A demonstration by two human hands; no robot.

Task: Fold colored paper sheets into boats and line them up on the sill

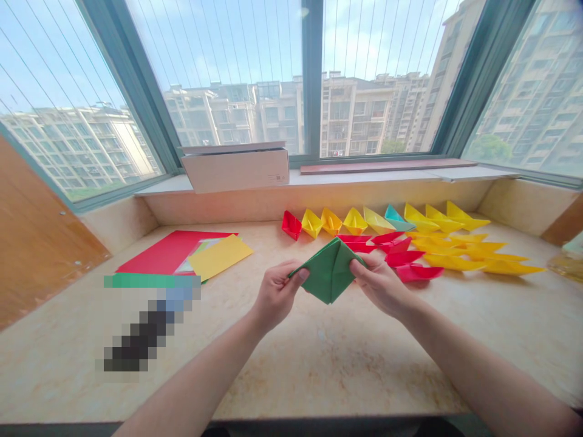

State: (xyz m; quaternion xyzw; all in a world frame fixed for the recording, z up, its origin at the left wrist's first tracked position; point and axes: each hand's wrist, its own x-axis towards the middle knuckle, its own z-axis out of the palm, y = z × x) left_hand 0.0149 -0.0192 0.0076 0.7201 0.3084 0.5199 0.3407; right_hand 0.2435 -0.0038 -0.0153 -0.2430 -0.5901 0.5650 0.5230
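A green piece of folded paper (328,272), diamond-shaped with a crease down its middle, is held up above the counter between both hands. My left hand (280,294) pinches its left corner, thumb on the near face. At the opposite corner my right hand (378,282) grips it the same way, with the thumb in front and the other fingers mostly hidden behind. Just beyond the green paper lie red paper boats (416,273), partly covered by it and by my right hand.
Yellow paper boats (478,261) fill the right side, with a light blue boat (398,217) in the back row. Red paper sheets (168,252) and a yellow sheet (221,258) lie on the left. A white box (237,170) stands on the window ledge. A pixelated patch hides part of the counter.
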